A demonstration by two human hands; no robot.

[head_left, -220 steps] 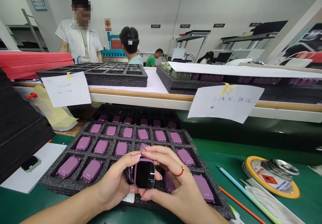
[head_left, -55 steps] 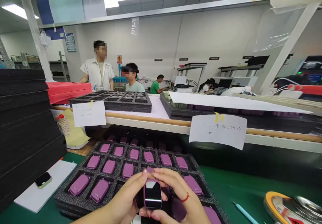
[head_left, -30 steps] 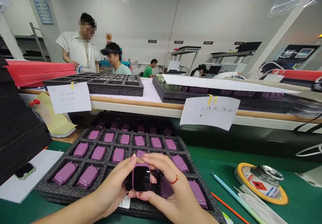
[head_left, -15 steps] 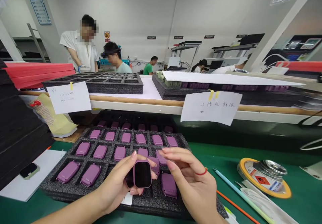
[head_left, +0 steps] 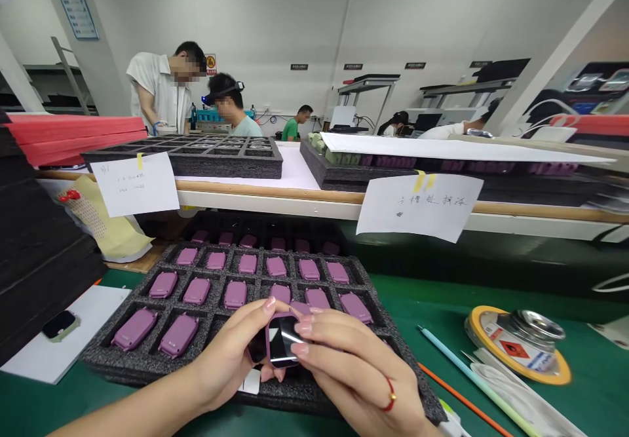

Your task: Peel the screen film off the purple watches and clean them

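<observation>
My left hand (head_left: pixel 223 353) is closed around purple-framed smartwatch cases without straps. The front smartwatch (head_left: pixel 282 345) faces me with its black glossy screen, and a second dark-screened one (head_left: pixel 256 346) sits behind it in the same hand. My right hand (head_left: pixel 361 352) has its fingertips on the right side and screen of the front watch, gripping its edge. Below both hands lies a black foam tray (head_left: pixel 111 373), its compartments holding purple watch cases (head_left: pixel 178 335) face down. A small white label (head_left: pixel 250 382) shows under my left fingers. My right hand hides part of the tray.
On the right lie a blue stylus-like stick (head_left: pixel 457 358), an orange stick (head_left: pixel 462 401) and a yellow-rimmed round dispenser (head_left: pixel 515 345). A green watch (head_left: pixel 61 324) rests on white paper (head_left: pixel 29 358) at left. Overhead, a shelf edge (head_left: pixel 314 206) carries more trays. Several people work beyond.
My right hand has moved left and down from beside the watch onto its screen and edge. A case seen between the hands before is now mostly covered. The camera view has shifted slightly.
</observation>
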